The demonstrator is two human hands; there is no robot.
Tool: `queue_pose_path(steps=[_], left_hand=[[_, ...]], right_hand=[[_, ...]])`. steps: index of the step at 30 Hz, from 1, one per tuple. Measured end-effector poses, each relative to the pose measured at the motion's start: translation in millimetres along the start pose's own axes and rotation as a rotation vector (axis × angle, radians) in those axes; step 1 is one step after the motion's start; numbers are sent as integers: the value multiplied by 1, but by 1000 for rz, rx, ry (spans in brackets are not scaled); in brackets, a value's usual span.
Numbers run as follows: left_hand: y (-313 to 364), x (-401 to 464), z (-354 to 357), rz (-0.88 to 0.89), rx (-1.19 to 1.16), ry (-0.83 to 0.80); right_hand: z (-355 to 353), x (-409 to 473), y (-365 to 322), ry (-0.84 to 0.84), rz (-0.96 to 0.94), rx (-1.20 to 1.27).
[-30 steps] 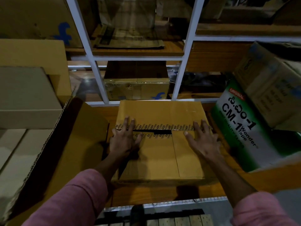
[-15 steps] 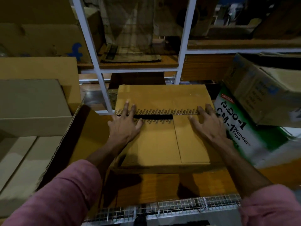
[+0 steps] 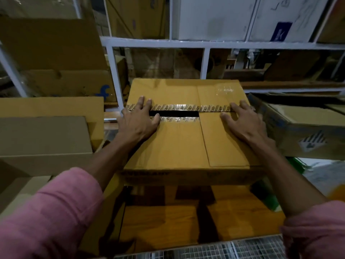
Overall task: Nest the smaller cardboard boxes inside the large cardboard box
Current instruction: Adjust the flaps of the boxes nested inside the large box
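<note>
The white shelving rack [image 3: 205,60] is serving as the landmark here, and over the past second it is appearing to slide upward and away behind the work, because the tan cardboard box [image 3: 179,143] is coming up off the wooden shelf board [image 3: 168,221] and toward the person; a second ago it was sitting flat on that board, and now its front bottom edge is hanging above its own shadow in front of the rack. The box's top flaps are lying closed but not sealed, with a dark slot gaping along the printed tape strip [image 3: 196,107]. To the lower left of the rack, the open flap of a bigger carton [image 3: 56,57] is standing up, and a grey-brown box [image 3: 43,135] is lying below it; which of these counts as the large box I cannot tell. To the right of the rack a tilted brown carton [image 3: 302,128] is leaning close beside the lifted one. The left hand [image 3: 139,120] is lying spread and flat on the top, fingers reaching over the slot; the right hand [image 3: 242,122] is likewise splayed and pressing on the right flap. Judging from this, the smaller box is being carried out for nesting, and that step is only starting.
</note>
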State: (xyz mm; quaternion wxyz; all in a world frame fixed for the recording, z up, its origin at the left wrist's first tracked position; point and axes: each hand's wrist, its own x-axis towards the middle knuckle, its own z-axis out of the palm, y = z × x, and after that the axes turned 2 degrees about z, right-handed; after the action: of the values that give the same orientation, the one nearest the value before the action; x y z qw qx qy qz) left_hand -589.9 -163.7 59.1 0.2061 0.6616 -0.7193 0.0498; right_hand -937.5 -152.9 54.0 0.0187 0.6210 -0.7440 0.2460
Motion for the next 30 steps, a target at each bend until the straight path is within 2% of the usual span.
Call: queue_pose_path(steps=[11,15,22,30], left_hand=[[-31,-1,-127,-17,91,140],[-70,-5,-168,-26,140,158],[-174,-30,-212,-35,160,176],[-368,-83,-253,-90,183,193]], right_hand=[[-71,-1,-82,82,-142,62],[-79,-10,-130,81,-181,97],[-64,-39,-237,79,-230,143],[2,-105,-421,19,-273,156]])
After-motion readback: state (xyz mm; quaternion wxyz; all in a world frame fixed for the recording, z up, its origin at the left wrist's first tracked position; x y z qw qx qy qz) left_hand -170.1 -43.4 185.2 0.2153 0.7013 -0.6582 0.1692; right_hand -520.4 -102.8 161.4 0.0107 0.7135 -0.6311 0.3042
